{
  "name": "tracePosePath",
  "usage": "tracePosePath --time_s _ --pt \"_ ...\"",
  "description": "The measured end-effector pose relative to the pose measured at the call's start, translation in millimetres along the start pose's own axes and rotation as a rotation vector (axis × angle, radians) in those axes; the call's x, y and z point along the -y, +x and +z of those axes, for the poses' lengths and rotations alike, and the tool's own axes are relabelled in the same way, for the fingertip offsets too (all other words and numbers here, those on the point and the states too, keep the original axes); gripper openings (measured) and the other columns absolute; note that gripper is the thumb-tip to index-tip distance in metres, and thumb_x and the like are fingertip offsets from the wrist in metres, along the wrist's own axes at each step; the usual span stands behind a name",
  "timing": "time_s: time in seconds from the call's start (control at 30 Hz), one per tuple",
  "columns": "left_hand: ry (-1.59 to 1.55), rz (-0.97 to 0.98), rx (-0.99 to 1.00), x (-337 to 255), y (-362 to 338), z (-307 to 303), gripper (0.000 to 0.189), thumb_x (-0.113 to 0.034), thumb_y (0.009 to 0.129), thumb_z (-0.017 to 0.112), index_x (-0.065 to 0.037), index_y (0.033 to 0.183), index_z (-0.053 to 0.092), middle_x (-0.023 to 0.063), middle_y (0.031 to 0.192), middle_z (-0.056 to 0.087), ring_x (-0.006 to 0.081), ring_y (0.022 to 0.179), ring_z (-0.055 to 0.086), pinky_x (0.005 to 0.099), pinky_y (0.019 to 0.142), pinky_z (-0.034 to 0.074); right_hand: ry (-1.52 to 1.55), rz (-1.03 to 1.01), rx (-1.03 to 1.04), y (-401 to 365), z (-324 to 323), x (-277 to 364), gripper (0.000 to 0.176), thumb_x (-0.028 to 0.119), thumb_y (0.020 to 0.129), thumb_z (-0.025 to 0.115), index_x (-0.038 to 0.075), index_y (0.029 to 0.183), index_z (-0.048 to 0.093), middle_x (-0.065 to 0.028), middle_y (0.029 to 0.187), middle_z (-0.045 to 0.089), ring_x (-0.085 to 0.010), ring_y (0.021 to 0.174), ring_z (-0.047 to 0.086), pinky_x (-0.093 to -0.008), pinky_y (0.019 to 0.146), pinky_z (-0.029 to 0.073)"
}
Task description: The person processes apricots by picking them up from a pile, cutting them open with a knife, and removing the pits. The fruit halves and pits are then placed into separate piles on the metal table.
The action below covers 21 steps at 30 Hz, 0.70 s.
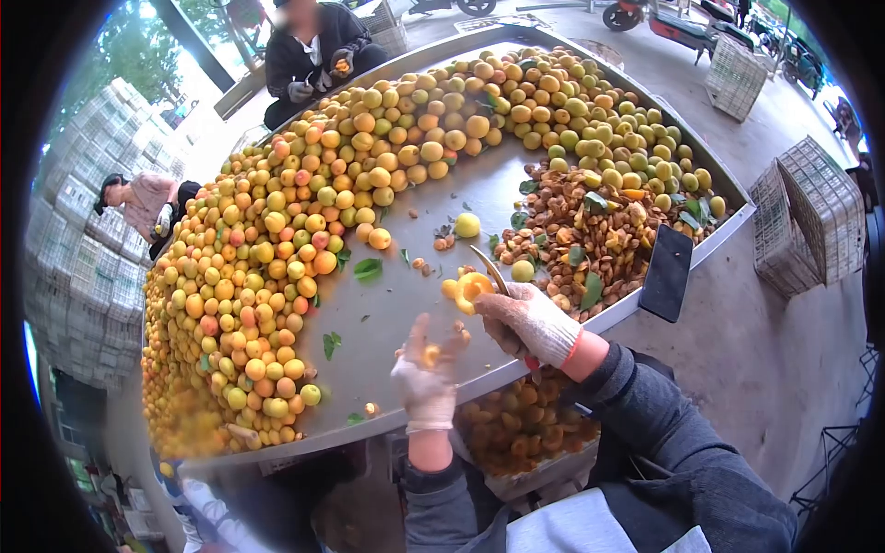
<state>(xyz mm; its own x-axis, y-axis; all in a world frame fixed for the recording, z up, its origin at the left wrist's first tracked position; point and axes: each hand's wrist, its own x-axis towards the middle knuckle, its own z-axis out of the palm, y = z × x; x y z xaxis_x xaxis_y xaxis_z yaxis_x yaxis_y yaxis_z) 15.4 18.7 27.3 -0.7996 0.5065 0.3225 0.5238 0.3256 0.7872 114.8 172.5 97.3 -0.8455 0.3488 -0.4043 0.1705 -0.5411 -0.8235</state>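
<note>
Fruit [275, 222] is coloured yellow, orange and green, some blushed red; pits [604, 238] are tinted brown. The white right-hand glove [548, 324] is edged in red. Pale crates [827, 210] are patterned with latticework.

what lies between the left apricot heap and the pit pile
In the head view: mostly bare metal tray, a loose yellow-green apricot, a few pits and green leaves.

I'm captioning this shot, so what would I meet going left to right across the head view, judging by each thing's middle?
Stacked plastic crates, large loose green leaf, gloved left hand, cut-open apricot, gloved right hand, black smartphone, pale plastic crate.
</note>
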Motion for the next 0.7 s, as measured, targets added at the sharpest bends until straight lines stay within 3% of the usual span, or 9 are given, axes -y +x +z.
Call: tracePosePath --time_s 0.1,0.2,0.27,0.3,0.37,0.47,0.57,0.67,0.7 --pt "-0.752 -0.482 0.055 -8 5 -21 0.055 -0.046 0.089 0.062 0.001 0.116 0.062 -0.0032 0.074 0.056 0.0058 0.067 0.052 0.0208 0.059 0.044 -0.181 0.012 0.001 -5 2 4 0.021 0.026 0.088 0.061 0.008 0.079 0.057 0.0036 0.061 0.050 -0.0050 0.045 0.044 -0.0203 0.040 0.032" --pt "-0.867 -0.476 0.227 1 4 -10 0.049 -0.044 0.091 0.061 -0.001 0.115 0.064 -0.0027 0.073 0.057 0.0028 0.060 0.048 0.0174 0.052 0.038 -0.454 -0.013 0.064 0 2 -9 0.031 0.033 0.087 0.062 0.003 0.096 0.065 -0.0012 0.068 0.058 -0.0082 0.054 0.052 -0.0229 0.048 0.041" --pt "-0.826 -0.546 0.341 -17 6 -15 0.042 -0.037 0.090 0.064 -0.002 0.113 0.064 0.0010 0.080 0.063 0.0044 0.059 0.052 0.0158 0.052 0.039 -0.605 -0.426 0.093 -1 13 -7 0.035 0.035 0.086 0.064 0.002 0.097 0.067 -0.0013 0.073 0.061 -0.0079 0.060 0.055 -0.0236 0.054 0.044" --pt "-0.843 -0.598 0.312 -22 6 -14 0.044 -0.038 0.087 0.066 -0.001 0.110 0.063 0.0024 0.077 0.063 0.0062 0.057 0.052 0.0185 0.049 0.039 -0.553 -0.105 0.089 -10 5 5 0.035 0.034 0.086 0.065 0.001 0.098 0.067 -0.0002 0.075 0.063 -0.0083 0.062 0.056 -0.0241 0.057 0.045" --pt "-0.857 -0.649 0.285 -23 4 -17 0.046 -0.040 0.085 0.069 0.000 0.107 0.062 0.0038 0.075 0.062 0.0081 0.055 0.053 0.0211 0.046 0.040 -0.307 -0.136 -0.036 -9 -2 6 0.031 0.032 0.087 0.065 0.004 0.100 0.066 0.0013 0.069 0.058 -0.0065 0.052 0.051 -0.0223 0.047 0.039" --pt "-0.877 -0.512 0.478 -24 -9 -35 0.044 -0.030 0.082 0.073 0.000 0.112 0.061 0.0072 0.088 0.066 0.0121 0.069 0.060 0.0233 0.058 0.047 -0.017 -0.134 -0.200 -9 -12 22 0.025 0.027 0.091 0.058 0.005 0.103 0.062 0.0049 0.060 0.046 -0.0036 0.040 0.039 -0.0194 0.036 0.029" --pt "-0.408 -0.078 0.795 -44 -16 -41 0.056 -0.018 0.081 0.074 0.000 0.129 0.051 0.0094 0.123 0.058 0.0181 0.116 0.053 0.0320 0.103 0.036 0.062 -0.253 -0.260 -3 -31 25 0.024 0.025 0.091 0.056 0.004 0.104 0.061 0.0047 0.057 0.044 -0.0032 0.038 0.035 -0.0193 0.034 0.023" --pt "-0.391 -0.204 0.459 -30 -1 -30 0.054 -0.014 0.080 0.074 -0.002 0.128 0.052 0.0071 0.120 0.059 0.0162 0.112 0.053 0.0312 0.102 0.036 0.200 -0.389 -0.190 -6 -56 38 0.026 0.024 0.093 0.054 0.005 0.112 0.057 0.0052 0.058 0.041 -0.0039 0.040 0.033 -0.0175 0.036 0.025" --pt "-0.562 -0.416 0.400 -30 12 -31 0.046 -0.010 0.082 0.070 -0.002 0.125 0.055 0.0066 0.118 0.060 0.0155 0.111 0.053 0.0318 0.100 0.039 0.531 -0.379 -0.153 -9 -58 44 0.028 0.026 0.094 0.055 0.007 0.114 0.056 0.0059 0.063 0.041 -0.0039 0.044 0.036 -0.0174 0.038 0.026"
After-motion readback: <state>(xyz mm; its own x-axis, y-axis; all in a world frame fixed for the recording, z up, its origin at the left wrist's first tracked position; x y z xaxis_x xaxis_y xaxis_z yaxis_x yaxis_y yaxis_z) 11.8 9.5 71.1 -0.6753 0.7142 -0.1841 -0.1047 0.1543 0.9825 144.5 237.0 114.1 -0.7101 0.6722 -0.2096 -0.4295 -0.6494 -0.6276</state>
